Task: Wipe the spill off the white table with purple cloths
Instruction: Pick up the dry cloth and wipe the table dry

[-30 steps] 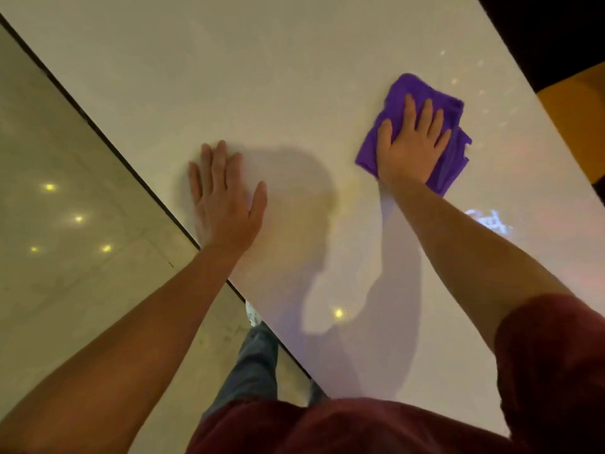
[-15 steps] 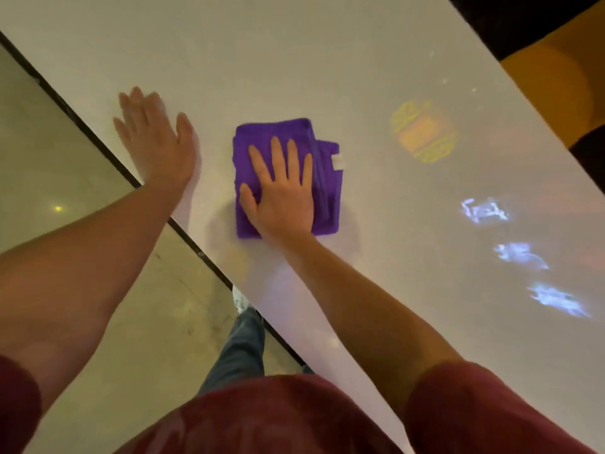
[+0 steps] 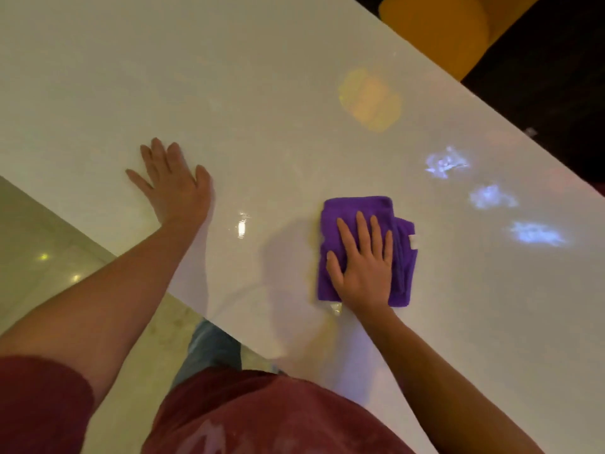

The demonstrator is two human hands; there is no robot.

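We press our right hand [image 3: 363, 260] flat, fingers straight and a little spread, on the folded purple cloth [image 3: 366, 250], which lies under the palm, long axis away from us. Our left hand [image 3: 173, 185] rests flat, well apart, on the glossy white table [image 3: 229, 77]. The cloth looks soft, rectangular

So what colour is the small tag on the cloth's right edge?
White, on the purple cloth pressed flat under the right hand; the head view shows it.
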